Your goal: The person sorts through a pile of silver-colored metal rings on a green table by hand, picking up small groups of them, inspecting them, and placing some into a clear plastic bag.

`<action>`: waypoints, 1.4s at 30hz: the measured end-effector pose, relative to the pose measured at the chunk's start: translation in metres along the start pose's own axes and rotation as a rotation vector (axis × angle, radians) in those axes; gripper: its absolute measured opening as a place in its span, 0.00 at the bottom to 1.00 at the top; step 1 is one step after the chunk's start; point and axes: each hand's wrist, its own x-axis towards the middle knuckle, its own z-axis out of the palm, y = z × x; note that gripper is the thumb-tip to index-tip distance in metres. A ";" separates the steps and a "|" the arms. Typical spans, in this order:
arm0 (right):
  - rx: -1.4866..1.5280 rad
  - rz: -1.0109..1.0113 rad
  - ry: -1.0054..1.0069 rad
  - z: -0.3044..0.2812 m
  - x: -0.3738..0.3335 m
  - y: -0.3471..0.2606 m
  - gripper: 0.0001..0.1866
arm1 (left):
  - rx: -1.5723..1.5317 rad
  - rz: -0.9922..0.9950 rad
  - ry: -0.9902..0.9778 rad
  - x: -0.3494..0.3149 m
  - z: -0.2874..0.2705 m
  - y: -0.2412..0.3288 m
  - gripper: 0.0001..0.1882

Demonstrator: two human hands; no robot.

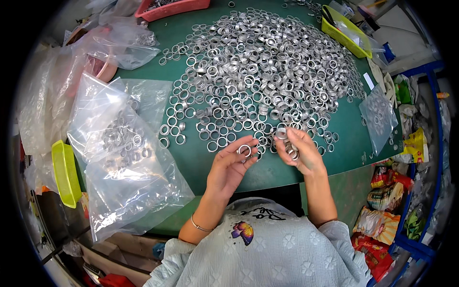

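A wide heap of silvery metal rings covers the middle and far part of the green table, thinning to a single layer toward me. Just in front of its near edge, my left hand is closed on a metal ring, pinched between thumb and fingertips. To its right, my right hand is closed around several rings; one ring shows at the thumb and others sit lower in the fingers. The hands are apart from each other, above the table's near edge.
At the left lies a clear plastic bag with several rings inside; a smaller bag of rings lies at the right. Yellow baskets stand left and far right, a red tray at the back. Packaged goods fill a blue rack.
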 end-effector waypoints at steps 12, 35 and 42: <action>0.106 0.066 -0.096 0.005 -0.012 0.009 0.16 | 0.015 -0.064 0.023 0.001 -0.009 -0.009 0.14; -0.877 -0.361 0.443 -0.021 -0.025 0.012 0.10 | 1.741 0.585 0.163 0.013 0.012 -0.022 0.21; -1.438 -0.413 0.569 0.007 -0.014 0.021 0.09 | 1.772 0.590 0.159 0.035 0.008 -0.030 0.19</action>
